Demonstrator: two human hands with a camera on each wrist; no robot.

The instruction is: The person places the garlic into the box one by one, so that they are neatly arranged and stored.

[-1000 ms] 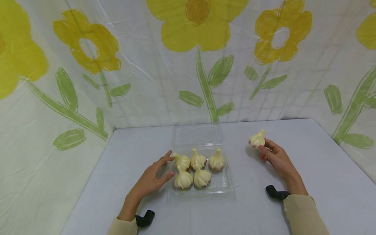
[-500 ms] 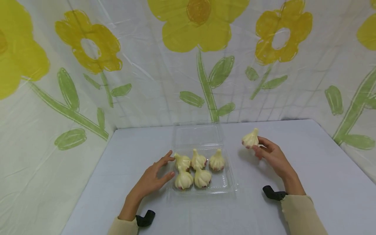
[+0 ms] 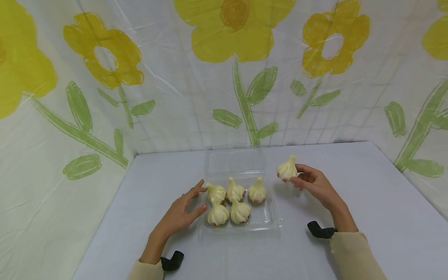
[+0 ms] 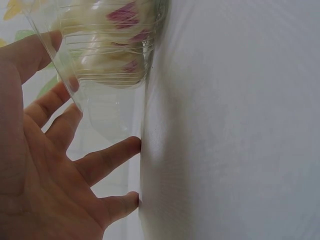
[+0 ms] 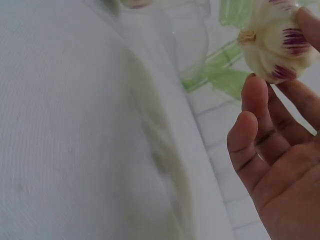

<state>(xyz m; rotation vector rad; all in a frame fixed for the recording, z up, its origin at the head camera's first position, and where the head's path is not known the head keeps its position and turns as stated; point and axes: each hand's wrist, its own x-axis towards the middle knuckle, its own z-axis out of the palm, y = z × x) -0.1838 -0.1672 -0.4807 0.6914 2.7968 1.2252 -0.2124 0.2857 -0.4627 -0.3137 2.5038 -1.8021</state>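
Between the thumb and fingers of my right hand (image 3: 320, 189) a garlic bulb (image 3: 287, 169) is pinched, held above the table to the right of a clear plastic container (image 3: 266, 224). In the right wrist view the bulb (image 5: 281, 45) shows purple streaks and a brownish root end. Inside the container sit several more garlic bulbs (image 3: 240, 212), three along the back and two in front. My left hand (image 3: 179, 214) rests at the container's left rim with fingers spread. The left wrist view shows its fingertips touching the clear wall (image 4: 65, 75), while two lower fingers reach the tabletop.
The container's hinged lid (image 3: 235, 161) lies open toward the back of the white table (image 3: 157, 171). A front right spot in the container shows bare ribbed plastic. Behind the table hangs a white curtain (image 3: 182, 97) with yellow flowers.
My right hand has carried the garlic bulb leftward, closer to the container. The left hand and the bulbs in the container have stayed in place.
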